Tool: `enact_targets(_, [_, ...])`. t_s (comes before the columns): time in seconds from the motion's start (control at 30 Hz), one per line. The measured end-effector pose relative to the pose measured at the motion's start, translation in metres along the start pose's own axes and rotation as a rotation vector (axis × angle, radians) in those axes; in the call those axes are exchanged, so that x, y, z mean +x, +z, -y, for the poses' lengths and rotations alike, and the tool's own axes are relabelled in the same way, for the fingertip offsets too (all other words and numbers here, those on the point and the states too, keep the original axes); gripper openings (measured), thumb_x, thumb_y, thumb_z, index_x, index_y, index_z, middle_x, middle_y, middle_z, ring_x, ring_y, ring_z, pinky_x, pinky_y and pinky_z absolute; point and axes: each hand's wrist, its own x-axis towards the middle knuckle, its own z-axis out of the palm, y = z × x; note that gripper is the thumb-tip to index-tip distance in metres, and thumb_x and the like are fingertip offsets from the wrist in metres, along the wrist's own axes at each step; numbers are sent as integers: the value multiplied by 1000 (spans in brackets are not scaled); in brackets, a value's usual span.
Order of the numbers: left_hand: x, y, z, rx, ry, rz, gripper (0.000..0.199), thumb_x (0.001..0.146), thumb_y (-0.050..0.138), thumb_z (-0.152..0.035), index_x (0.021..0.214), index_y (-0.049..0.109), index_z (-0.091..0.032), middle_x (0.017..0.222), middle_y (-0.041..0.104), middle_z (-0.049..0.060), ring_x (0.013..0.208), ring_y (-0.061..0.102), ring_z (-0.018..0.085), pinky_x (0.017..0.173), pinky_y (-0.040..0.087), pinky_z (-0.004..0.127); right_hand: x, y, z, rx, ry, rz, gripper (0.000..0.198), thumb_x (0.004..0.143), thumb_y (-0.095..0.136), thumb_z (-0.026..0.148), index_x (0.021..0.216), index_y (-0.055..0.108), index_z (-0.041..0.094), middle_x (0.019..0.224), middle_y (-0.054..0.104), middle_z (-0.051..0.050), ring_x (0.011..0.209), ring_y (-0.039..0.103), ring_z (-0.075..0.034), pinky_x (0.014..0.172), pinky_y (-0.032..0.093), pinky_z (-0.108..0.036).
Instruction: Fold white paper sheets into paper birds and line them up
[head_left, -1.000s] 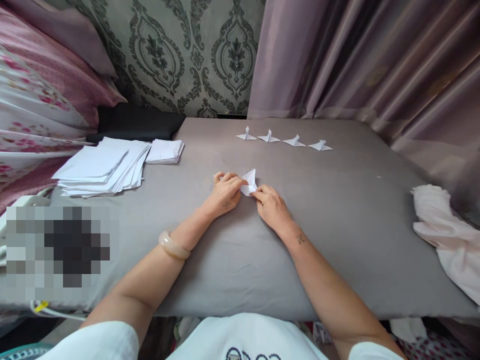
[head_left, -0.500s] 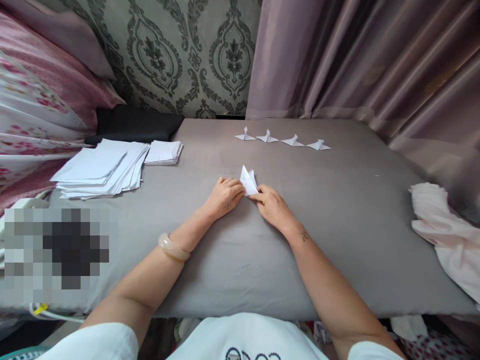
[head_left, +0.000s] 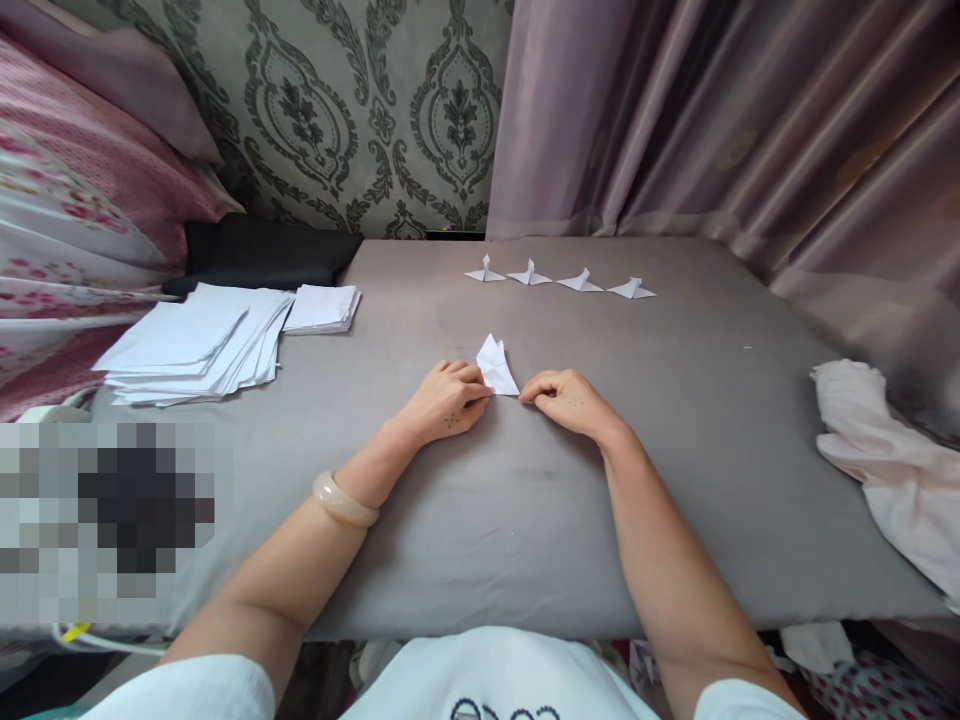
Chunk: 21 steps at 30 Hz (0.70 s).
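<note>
Folded paper [head_left: 496,368] lies between hands, long axis far-left to near-right. Left hand [head_left: 456,398] nearer, fingers clamped on near-left corner; right hand [head_left: 571,402] at near-right tip, can't tell if gripping.

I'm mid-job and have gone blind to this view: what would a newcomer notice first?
Probably the small folded white paper at the middle of the grey tabletop, with the left hand at its lower left and the right hand at its lower right corner. Beyond it, four little winged paper shapes line up near the far edge, and a pile of white sheets lies at far left.
</note>
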Motion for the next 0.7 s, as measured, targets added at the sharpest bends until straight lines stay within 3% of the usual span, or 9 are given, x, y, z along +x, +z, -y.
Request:
enact_targets(0.53, [0,-6,-2,66,84,98,37,96,38,-32,123,62,-32,97,55,9,88,48,21,79,37,34,0,-2,0,164,169,14,28,68,49,14,80,74,20,79,72,0,70,62,-13,62,45,-21])
enact_targets(0.7, [-1,-4,-3,95,93,109,38,96,38,-36,130,56,-36,100,52,9,92,46,22,83,38,36,3,3,-1,116,129,-81,23,73,52,18,84,72,19,82,72,-2,74,63,-14,69,46,-24])
